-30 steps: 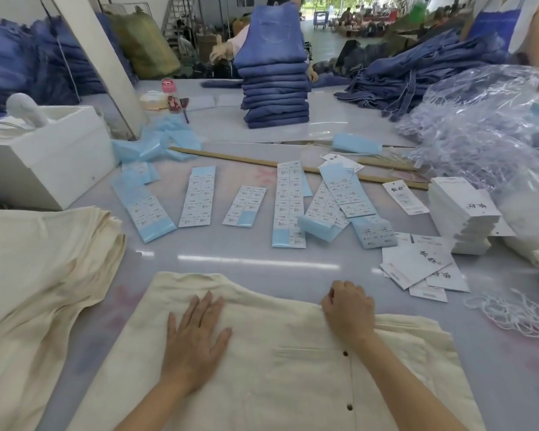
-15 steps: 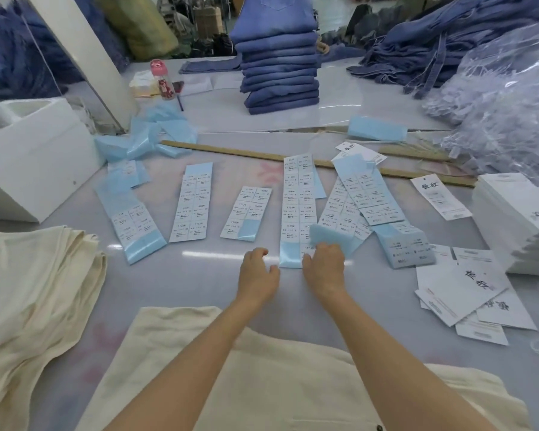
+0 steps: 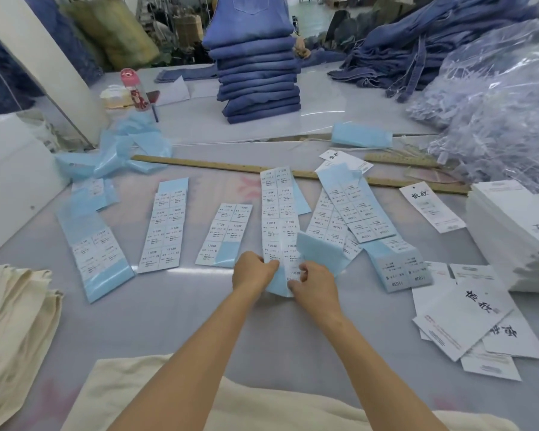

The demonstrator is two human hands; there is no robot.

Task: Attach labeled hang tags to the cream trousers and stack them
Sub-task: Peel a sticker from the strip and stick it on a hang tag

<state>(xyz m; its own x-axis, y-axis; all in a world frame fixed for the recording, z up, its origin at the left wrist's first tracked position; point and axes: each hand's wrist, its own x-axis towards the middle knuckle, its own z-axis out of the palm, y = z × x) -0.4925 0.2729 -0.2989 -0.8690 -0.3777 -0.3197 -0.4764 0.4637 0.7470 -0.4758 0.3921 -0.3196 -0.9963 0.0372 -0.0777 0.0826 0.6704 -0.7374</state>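
Nearest the camera, cream trousers (image 3: 199, 405) lie flat on the table (image 3: 175, 318), with a cream stack (image 3: 10, 321) at the left edge. Past them, the left hand (image 3: 252, 270) and right hand (image 3: 313, 284) meet at the near end of a long label sheet (image 3: 279, 219), the fingers of both pinching its lifted lower edge. White hang tags (image 3: 467, 318) lie scattered to the right. Farther back stands a pile of folded blue jeans (image 3: 259, 79).

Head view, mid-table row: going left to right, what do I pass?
White box → leftmost label sheet → second label sheet → short label sheet → left hand → right hand → loose hang tags → hang tag stack.
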